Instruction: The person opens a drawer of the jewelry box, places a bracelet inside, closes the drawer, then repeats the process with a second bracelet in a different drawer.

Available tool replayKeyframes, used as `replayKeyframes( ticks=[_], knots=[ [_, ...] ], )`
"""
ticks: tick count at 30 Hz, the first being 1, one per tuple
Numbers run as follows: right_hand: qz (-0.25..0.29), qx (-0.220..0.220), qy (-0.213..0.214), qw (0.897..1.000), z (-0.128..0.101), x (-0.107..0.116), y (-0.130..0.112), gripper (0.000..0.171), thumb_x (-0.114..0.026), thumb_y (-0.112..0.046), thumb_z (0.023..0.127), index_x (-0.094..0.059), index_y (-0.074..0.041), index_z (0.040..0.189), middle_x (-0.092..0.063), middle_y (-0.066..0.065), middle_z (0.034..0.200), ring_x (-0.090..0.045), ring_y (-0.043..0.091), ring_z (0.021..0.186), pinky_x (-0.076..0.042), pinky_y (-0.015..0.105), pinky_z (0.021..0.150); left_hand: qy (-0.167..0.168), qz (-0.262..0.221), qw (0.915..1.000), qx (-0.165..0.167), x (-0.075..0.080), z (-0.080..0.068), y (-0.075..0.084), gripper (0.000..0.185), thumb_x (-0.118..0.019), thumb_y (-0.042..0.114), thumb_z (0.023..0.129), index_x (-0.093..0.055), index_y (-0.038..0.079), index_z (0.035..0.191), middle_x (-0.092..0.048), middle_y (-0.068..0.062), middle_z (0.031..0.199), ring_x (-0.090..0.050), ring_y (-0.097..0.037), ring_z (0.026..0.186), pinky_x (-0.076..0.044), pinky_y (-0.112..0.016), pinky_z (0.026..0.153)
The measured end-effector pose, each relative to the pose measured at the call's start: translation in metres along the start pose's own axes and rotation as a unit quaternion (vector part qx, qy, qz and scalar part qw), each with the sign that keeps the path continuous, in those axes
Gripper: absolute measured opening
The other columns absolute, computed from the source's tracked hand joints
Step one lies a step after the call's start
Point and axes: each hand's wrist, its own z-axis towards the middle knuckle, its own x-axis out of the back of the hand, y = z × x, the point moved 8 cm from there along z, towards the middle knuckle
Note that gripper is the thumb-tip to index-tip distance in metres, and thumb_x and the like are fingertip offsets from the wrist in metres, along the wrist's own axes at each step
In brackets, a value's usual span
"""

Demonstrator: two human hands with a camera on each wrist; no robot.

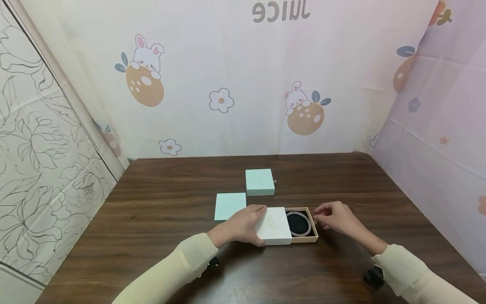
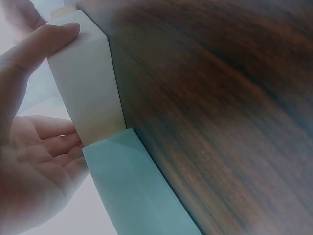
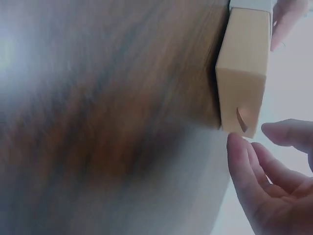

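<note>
My left hand [image 1: 244, 226] grips the white sleeve [image 1: 274, 230] of a small slide-out box, thumb along the near side and fingers at the far side. Out of the sleeve's right end sticks a tan-edged drawer [image 1: 314, 234]. Inside it a pale bangle [image 1: 297, 213] circles a round black pad [image 1: 298, 224]. My right hand [image 1: 336, 217] is just off the drawer's right end, thumb and forefinger apart. Between them and close to the fingertips, a small pull tab [image 3: 242, 120] stands out from the tan end wall in the right wrist view.
A flat mint-green square piece [image 1: 229, 204] lies left of the white box, partly behind my left hand. Farther back is a mint-green box [image 1: 260, 181] with a small tab at its right. Everything rests on a dark wooden table [image 1: 171, 185] against a printed curtain [image 1: 243, 135].
</note>
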Motion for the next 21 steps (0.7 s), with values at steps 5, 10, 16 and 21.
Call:
replayKeyframes(
  ticks=[5,10,16,21],
  knots=[
    [0.128,-0.046,-0.052,0.989,0.0,-0.01,0.014,0.03,-0.057,0.008,0.098,-0.057,0.03,0.119,-0.075,0.026,0.1,-0.075,0.019,0.082,-0.064,0.034,0.072,0.0,-0.002,1.0,0.001,0.0,0.0,0.0,0.1,-0.089,0.039,0.079,-0.042,-0.004,0.156,-0.048,-0.016,0.161,-0.047,-0.026,0.148,-0.041,-0.031,0.119],
    [0.151,-0.071,-0.052,0.985,0.0,-0.016,0.019,0.03,-0.058,0.008,0.097,-0.058,0.03,0.118,-0.076,0.023,0.099,-0.074,0.014,0.08,-0.064,0.033,0.073,-0.002,-0.004,1.0,0.004,0.0,0.0,-0.001,0.1,-0.089,0.039,0.079,-0.042,-0.004,0.157,-0.048,-0.015,0.161,-0.047,-0.026,0.148,-0.041,-0.031,0.119],
    [0.15,-0.084,-0.036,0.984,0.001,-0.02,0.024,0.027,-0.061,0.008,0.096,-0.061,0.029,0.114,-0.077,0.021,0.094,-0.072,0.011,0.072,-0.063,0.029,0.068,-0.001,-0.004,1.0,0.003,0.0,0.001,-0.001,0.1,-0.089,0.039,0.079,-0.043,-0.003,0.157,-0.048,-0.015,0.161,-0.047,-0.025,0.148,-0.041,-0.03,0.119],
    [0.148,-0.079,-0.028,0.986,0.0,-0.021,0.024,0.028,-0.061,0.009,0.095,-0.061,0.03,0.113,-0.077,0.027,0.097,-0.072,0.01,0.07,-0.063,0.028,0.067,-0.002,-0.002,1.0,0.002,0.0,0.001,-0.001,0.1,-0.089,0.039,0.079,-0.042,-0.004,0.157,-0.048,-0.015,0.161,-0.047,-0.025,0.149,-0.041,-0.03,0.119]
  ],
)
